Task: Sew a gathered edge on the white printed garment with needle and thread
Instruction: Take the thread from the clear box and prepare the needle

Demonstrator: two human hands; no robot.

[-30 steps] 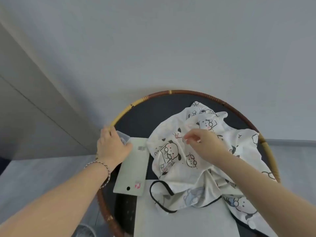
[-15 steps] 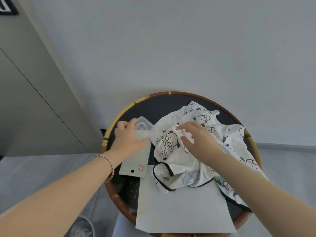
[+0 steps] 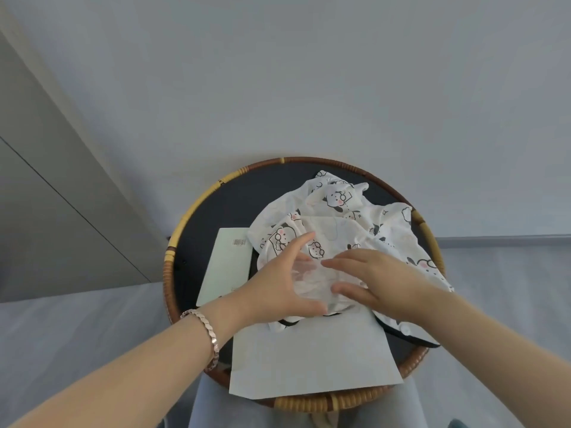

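The white printed garment (image 3: 346,211), covered in cartoon dog faces with a black trimmed edge, lies crumpled on a round dark tray table with a rattan rim (image 3: 173,251). A small clear plastic box (image 3: 312,284) is held over the garment between both hands. My left hand (image 3: 278,282) grips its left side, thumb beneath and fingers above. My right hand (image 3: 367,279) touches its right side with fingers and thumb spread around it. No needle or thread can be made out.
A pale green card with a barcode (image 3: 227,264) lies on the left of the tray. A white paper sheet (image 3: 312,362) covers the near part and overhangs the rim. A grey wall stands behind; a bracelet (image 3: 207,332) circles my left wrist.
My left hand carried the clear box from the tray's left edge rightward over the garment. My right hand left the fabric and came to the box's right side.
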